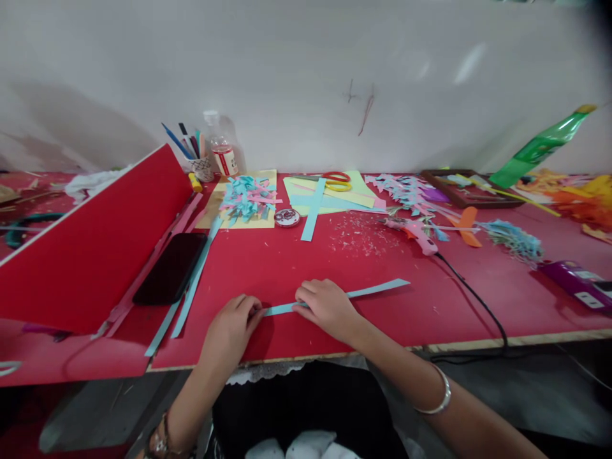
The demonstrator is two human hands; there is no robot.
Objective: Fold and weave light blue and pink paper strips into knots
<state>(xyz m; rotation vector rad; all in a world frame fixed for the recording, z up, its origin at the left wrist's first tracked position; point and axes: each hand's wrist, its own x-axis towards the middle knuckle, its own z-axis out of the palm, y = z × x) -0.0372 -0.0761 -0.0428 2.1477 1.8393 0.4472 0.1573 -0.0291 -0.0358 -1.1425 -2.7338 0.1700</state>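
A long light-blue paper strip [377, 290] lies across the red tabletop near its front edge. My left hand [238, 317] pinches the strip's left end between thumb and fingers. Further along, near the middle of the strip, my right hand [325, 307] is closed on it with the fingertips down at the table. The strip's right part runs free past my right hand. Beyond my hands, another light-blue strip [313, 213] rests partly on a stack of coloured paper sheets [291, 189]. Scissors [337, 182] with red and yellow handles lie on that stack.
At left are a black phone [169, 268], more paper strips [194, 293] and a leaning red board [115, 236]. A pink glue gun [414, 233] with a black cord lies right of centre. Behind stand a pen cup [201, 169], a clear bottle [224, 153] and a tilted green bottle [535, 153].
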